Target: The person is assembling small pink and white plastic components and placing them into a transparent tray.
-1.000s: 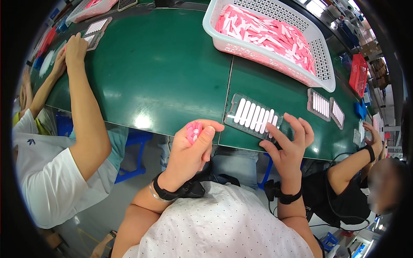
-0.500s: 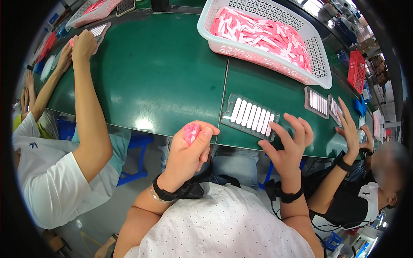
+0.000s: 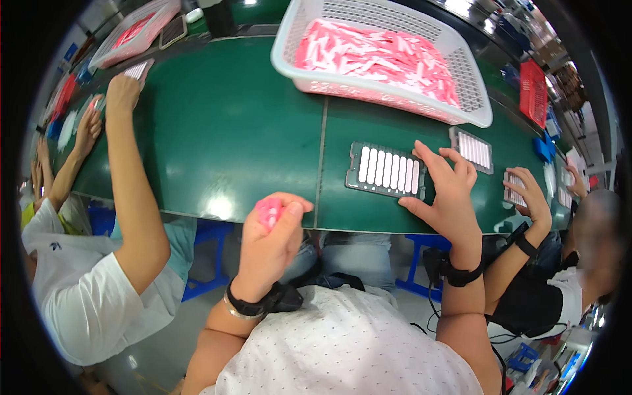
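Observation:
My left hand (image 3: 268, 240) is closed round a small bundle of pink strips (image 3: 268, 212), raised near the table's front edge. Only their ends show between thumb and fingers. To the right, a clear flat tray (image 3: 352, 172) lies on the green table, with several white round-ended strips (image 3: 388, 170) side by side in it. My right hand (image 3: 447, 191) spans the tray's right end, thumb at the near corner and forefinger at the far one. Its other fingers are bent above the table.
A white perforated basket (image 3: 388, 102) heaped with pink and white strips (image 3: 382, 59) stands behind the tray. Another filled tray (image 3: 473, 151) lies beyond my right hand. Co-workers sit on both sides, a forearm (image 3: 131, 171) on the left and a hand (image 3: 530, 197) on the right.
My right hand has closed in on the tray's right end, and the tray sits a little farther right of the table seam. My left hand still holds the pink strips. The view has turned slightly.

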A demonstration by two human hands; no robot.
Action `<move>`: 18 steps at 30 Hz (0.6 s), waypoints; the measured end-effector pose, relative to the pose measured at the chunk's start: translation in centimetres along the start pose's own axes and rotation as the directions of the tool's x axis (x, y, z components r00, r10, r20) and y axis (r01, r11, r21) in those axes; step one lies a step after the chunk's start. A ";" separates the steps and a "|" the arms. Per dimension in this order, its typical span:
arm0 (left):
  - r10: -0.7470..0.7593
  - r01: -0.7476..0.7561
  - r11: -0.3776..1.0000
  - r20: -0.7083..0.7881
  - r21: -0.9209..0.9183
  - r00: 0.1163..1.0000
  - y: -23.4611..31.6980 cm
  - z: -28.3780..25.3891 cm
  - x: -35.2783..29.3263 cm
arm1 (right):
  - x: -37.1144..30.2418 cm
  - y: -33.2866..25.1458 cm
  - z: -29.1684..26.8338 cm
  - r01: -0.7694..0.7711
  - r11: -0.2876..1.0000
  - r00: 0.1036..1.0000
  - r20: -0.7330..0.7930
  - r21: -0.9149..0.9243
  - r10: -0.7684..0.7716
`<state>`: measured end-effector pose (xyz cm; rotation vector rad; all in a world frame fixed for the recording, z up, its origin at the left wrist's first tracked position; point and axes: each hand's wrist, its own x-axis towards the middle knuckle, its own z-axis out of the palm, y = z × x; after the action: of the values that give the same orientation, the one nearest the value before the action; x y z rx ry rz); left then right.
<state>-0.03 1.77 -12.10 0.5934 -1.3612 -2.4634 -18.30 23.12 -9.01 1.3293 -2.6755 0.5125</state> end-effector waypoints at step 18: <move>-0.118 0.118 0.993 0.141 0.007 0.983 1.6 3.3 3.4 | -1.1 12.4 -5.8 -0.448 0.858 0.877 0.063 -0.252 0.476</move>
<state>-4.52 1.96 -9.94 0.5223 -1.4135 -2.6463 -27.70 32.90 -6.91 0.6668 -3.0480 0.1456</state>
